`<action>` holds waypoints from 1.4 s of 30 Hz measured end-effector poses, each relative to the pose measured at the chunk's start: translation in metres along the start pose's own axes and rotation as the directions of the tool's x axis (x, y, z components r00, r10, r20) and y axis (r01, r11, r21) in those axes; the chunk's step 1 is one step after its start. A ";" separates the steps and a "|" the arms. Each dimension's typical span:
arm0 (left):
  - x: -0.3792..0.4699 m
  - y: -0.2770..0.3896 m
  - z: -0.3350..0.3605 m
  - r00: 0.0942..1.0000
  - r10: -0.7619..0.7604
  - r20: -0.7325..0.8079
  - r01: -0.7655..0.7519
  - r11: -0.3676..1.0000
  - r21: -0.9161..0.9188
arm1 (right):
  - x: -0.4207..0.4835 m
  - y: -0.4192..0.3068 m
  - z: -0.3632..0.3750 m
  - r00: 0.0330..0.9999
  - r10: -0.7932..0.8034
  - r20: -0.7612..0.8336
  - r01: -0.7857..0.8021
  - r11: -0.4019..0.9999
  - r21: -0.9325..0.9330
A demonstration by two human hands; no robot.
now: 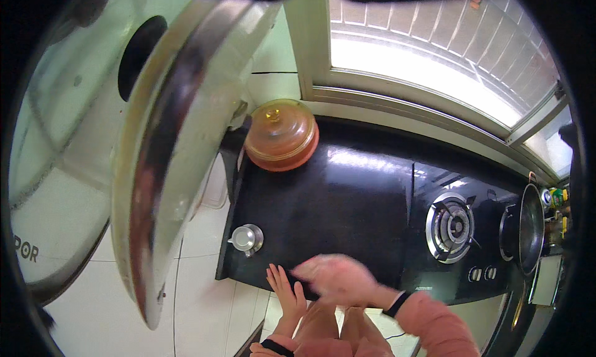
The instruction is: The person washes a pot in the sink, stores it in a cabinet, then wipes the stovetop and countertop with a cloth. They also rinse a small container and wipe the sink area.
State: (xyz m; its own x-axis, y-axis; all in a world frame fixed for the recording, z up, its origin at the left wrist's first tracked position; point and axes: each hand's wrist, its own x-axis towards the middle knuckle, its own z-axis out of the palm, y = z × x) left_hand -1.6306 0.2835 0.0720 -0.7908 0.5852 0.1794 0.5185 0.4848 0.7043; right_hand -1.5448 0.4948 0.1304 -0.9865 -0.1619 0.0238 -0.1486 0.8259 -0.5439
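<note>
My left hand (288,294) is at the front edge of the black countertop (326,217), palm down and fingers extended, with nothing in it. Beside it, over the same edge, my right hand (337,278) is blurred by motion; whether it holds something pinkish or is empty I cannot tell. A small silver metal vessel (246,238) stands near the counter's left end, beyond my left hand. At the back left sits an orange pot (281,163) under an amber glass lid (279,124).
On the right are a gas burner (456,226), control knobs (475,273), a frying pan (531,229) and several containers (556,197). A window (437,63) runs along the back. A large, pale curved object (195,124) looms close on the left.
</note>
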 end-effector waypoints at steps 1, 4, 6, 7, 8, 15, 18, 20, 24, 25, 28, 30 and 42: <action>0.001 -0.005 -0.004 1.000 -0.009 -0.005 0.009 0.999 0.041 | 0.004 0.030 -0.022 0.996 0.079 -0.028 -0.081 0.992 -0.095; 0.011 -0.015 -0.017 0.993 0.006 -0.114 0.006 0.995 0.101 | 0.037 0.119 -0.070 0.900 0.413 -0.140 -0.430 0.784 -0.447; 0.029 -0.022 -0.031 0.978 0.017 -0.207 0.030 0.974 0.223 | 0.080 0.141 -0.058 0.703 0.244 -0.668 -0.606 0.697 -0.383; 0.038 -0.023 -0.037 0.965 0.043 -0.259 0.029 0.962 0.270 | 0.105 0.149 -0.050 0.567 0.398 -0.721 -0.757 0.597 -0.266; 0.051 -0.025 -0.043 0.951 0.072 -0.302 0.031 0.946 0.323 | 0.124 0.147 -0.040 0.595 0.525 -0.609 -0.788 0.532 -0.311; 0.123 -0.020 -0.054 0.966 -0.053 -0.252 0.158 0.895 0.418 | 0.149 0.032 0.008 0.957 0.160 -0.241 -0.238 0.909 -0.342; 0.131 -0.022 -0.056 0.979 -0.003 -0.206 0.118 0.826 0.551 | 0.108 -0.016 0.029 0.995 -0.092 -0.036 0.078 0.953 -0.292; 0.131 -0.023 -0.060 0.986 -0.031 -0.165 0.124 0.796 0.593 | 0.078 -0.026 0.038 0.967 -0.229 -0.111 0.212 0.967 -0.144; 0.130 -0.024 -0.069 0.989 -0.125 -0.074 0.143 0.737 0.661 | 0.048 -0.011 0.030 0.936 -0.338 -0.098 0.344 0.938 0.052; 0.130 -0.024 -0.072 0.979 -0.198 -0.042 0.178 0.743 0.645 | 0.052 -0.003 0.025 0.935 -0.352 -0.049 0.355 0.933 0.055; 0.124 -0.024 -0.079 0.955 -0.296 0.037 0.221 0.785 0.579 | 0.085 0.020 0.010 0.959 -0.255 -0.123 0.247 0.966 -0.079; 0.112 -0.022 -0.083 0.959 -0.283 0.033 0.228 0.832 0.505 | 0.118 0.031 0.008 0.931 -0.184 -0.317 0.111 0.966 -0.233; 0.030 0.012 -0.130 0.942 -0.334 -0.025 0.312 0.848 0.427 | 0.224 -0.025 0.058 0.961 0.086 -0.265 -0.164 0.943 -0.288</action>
State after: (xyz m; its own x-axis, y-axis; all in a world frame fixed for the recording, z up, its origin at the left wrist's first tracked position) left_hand -1.6902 0.2222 0.1754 -0.9265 0.3731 -0.0484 0.3322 0.8718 0.3600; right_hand -1.7581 0.4063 0.1008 -0.9785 0.0586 0.1980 0.0018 0.9614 -0.2752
